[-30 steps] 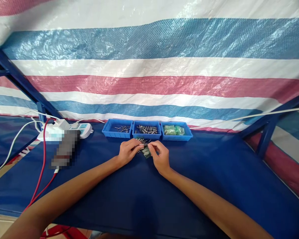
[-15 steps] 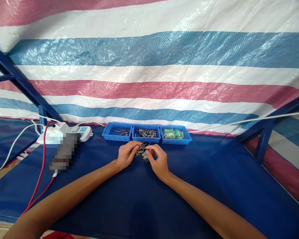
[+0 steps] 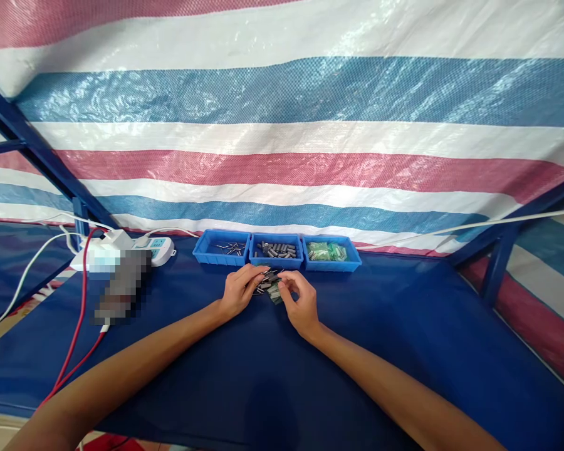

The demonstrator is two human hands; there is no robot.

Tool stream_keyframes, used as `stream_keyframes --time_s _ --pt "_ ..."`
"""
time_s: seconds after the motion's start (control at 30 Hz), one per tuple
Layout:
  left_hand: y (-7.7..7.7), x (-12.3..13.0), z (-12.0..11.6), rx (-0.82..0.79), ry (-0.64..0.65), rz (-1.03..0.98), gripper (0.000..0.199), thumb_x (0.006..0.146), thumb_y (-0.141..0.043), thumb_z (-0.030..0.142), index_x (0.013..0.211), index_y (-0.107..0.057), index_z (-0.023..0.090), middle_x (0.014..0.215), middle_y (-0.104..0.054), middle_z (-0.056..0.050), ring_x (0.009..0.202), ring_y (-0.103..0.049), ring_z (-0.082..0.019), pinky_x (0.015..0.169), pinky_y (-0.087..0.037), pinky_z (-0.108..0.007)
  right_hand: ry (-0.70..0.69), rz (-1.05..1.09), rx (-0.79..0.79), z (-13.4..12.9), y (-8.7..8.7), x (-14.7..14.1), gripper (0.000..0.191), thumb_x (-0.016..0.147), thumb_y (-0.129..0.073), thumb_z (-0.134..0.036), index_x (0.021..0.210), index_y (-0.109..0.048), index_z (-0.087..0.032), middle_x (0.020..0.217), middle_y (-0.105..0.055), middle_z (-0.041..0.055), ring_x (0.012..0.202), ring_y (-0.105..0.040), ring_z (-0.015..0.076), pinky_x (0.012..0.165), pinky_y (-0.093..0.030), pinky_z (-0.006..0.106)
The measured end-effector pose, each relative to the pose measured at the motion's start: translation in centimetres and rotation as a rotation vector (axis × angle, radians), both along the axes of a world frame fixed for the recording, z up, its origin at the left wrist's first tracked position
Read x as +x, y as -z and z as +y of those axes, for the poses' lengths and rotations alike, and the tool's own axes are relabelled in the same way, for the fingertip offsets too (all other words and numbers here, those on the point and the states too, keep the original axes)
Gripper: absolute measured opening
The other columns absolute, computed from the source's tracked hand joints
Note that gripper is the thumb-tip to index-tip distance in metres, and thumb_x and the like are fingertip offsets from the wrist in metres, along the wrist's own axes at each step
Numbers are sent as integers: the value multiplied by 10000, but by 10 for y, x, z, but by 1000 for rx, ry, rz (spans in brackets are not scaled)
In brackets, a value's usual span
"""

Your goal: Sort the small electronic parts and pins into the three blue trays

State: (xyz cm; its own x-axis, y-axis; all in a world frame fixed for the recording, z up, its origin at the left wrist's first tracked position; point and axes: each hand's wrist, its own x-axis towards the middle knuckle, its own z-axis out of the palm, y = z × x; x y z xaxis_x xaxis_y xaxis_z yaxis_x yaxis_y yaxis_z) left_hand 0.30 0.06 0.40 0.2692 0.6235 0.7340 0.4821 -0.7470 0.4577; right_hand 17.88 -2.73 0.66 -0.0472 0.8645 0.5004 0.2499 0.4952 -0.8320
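Note:
A small mixed pile of metal pins, dark cylinders and greenish pieces (image 3: 274,292) lies on the blue table, in front of the middle bin. At its left edge is my left hand (image 3: 240,288), thumb and fingertips pinched together over the pile; whatever they hold is too small to name. My right hand (image 3: 301,299) is at the pile's right side with thumb and index finger closed, and its fingertips hide what is between them. Behind the hands stand three blue bins: the left bin (image 3: 220,259) holds thin pins, the middle bin (image 3: 276,264) grey cylinders, the right bin (image 3: 333,266) green-wrapped pieces.
On the left a white power strip (image 3: 162,250) carries plugs and a red cable (image 3: 82,300), beside a blurred dark object (image 3: 125,288). A striped plastic sheet (image 3: 282,138) hangs behind the table. Blue frame posts (image 3: 498,263) stand at both sides.
The fingertips of my right hand have shifted slightly up over the pile. My left hand stays in nearly the same place, and the bins have not moved.

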Motion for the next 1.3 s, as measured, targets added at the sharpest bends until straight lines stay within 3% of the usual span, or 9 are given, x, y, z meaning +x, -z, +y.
stream_keyframes --time_s 0.63,0.87,1.0,1.13,1.3 --pt "0 2 1 -5 19 26 228 934 -456 228 1071 -629 170 841 -672 -56 722 -610 -124 630 -473 -212 33 20 -2 1 6 0 143 891 -505 -259 963 -613 -200 811 -635 31 667 -602 141 616 -495 257" --pt "0 1 1 -85 -52 15 270 947 -429 279 1105 -625 181 782 -627 -38 658 -571 -115 598 -449 -210 26 32 -23 1 7 0 154 891 -504 -278 955 -619 -198 796 -638 30 639 -615 138 580 -503 252" --pt "-5 3 2 -183 -152 -112 286 942 -436 311 1119 -631 199 753 -586 -24 648 -550 -112 616 -453 -221 25 40 -14 1 7 0 150 888 -508 -279 952 -617 -198 775 -634 25 636 -617 140 576 -503 253" --pt "-13 -1 17 -361 -255 -429 319 915 -475 372 1141 -609 191 813 -589 -20 460 -441 -41 424 -377 -176 32 34 0 1 6 -1 136 884 -520 -272 943 -617 -197 758 -628 24 635 -603 140 588 -494 255" --pt "-28 -19 44 -522 -262 -677 454 856 -556 389 1244 -497 162 801 -615 -17 328 -361 -2 298 -290 -160 26 30 5 1 4 -1 127 882 -526 -261 942 -615 -193 760 -627 25 642 -586 135 598 -483 253"
